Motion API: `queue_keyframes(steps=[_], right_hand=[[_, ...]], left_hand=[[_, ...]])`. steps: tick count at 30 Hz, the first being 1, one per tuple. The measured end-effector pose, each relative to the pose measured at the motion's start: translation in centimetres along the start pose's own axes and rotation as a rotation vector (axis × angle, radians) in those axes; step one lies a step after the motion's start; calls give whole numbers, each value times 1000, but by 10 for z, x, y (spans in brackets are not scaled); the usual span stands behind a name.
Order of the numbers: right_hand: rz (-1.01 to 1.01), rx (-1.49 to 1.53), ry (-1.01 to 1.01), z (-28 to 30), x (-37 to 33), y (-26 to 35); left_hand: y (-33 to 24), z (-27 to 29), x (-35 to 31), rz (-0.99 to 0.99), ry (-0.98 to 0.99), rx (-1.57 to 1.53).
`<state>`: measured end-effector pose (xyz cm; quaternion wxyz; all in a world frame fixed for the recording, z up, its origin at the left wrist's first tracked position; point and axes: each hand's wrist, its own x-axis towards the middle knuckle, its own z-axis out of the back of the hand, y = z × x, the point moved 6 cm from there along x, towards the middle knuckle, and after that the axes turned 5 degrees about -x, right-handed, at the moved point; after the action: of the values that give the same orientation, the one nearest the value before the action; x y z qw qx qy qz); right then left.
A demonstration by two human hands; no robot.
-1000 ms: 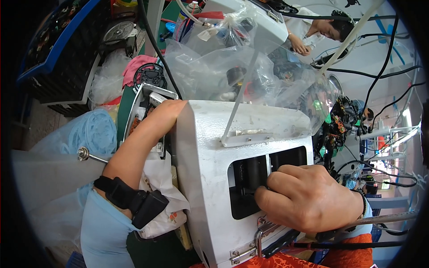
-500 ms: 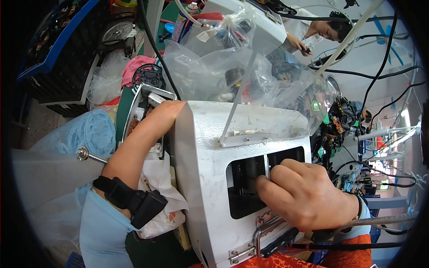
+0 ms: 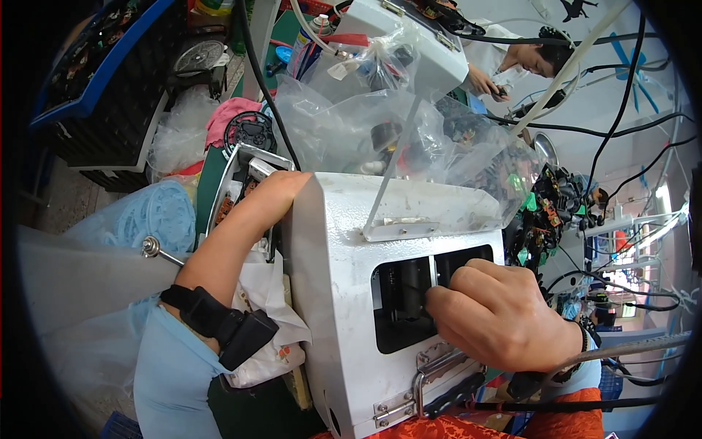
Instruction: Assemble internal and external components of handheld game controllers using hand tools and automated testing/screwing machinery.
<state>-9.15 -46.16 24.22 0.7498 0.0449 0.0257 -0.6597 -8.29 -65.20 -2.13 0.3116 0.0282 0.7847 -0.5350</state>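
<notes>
A white metal machine housing (image 3: pixel 329 241) stands in front of me, with a dark rectangular window in its front face. My right hand (image 3: pixel 504 314) is at the right part of this window, fingers curled in and closed. What they hold, if anything, is hidden behind the knuckles. Inside the opening a dark roller-like part (image 3: pixel 406 293) shows. My left hand (image 3: pixel 287 189) reaches round the housing's left side; its fingers are out of sight behind the metal. A clear plastic guard (image 3: pixel 395 168) rises from the top, and a metal toggle clamp (image 3: pixel 420 391) with a black handle sits below the window.
Clear plastic bags (image 3: pixel 322 124) lie behind the housing. On the left are an open tray of small parts (image 3: pixel 238 157), a blue-rimmed black crate (image 3: pixel 102 95) and a blue roll (image 3: pixel 164 219). Black cables (image 3: pixel 621 102) hang at right. Another person (image 3: pixel 504 58) works at the far side.
The view has shifted slightly, so the scene sits a little lower at the top. Both hands stay in nearly the same places; the right fingers remain curled at the window.
</notes>
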Motion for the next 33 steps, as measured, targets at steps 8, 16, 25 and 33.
queue_keyframes(steps=[8, 16, 25, 33], right_hand=[[-1, 17, 51, -5, 5, -3], [12, 61, 96, -7, 10, -5], [-9, 61, 100, -4, 10, -5], [-24, 247, 37, -1, 4, -12]], left_hand=[[-8, -4, -8, -10, -23, 15], [-6, -1, -4, -19, -24, 36], [-5, -1, -4, -45, -15, 31], [-7, -3, -6, -38, -14, 34]])
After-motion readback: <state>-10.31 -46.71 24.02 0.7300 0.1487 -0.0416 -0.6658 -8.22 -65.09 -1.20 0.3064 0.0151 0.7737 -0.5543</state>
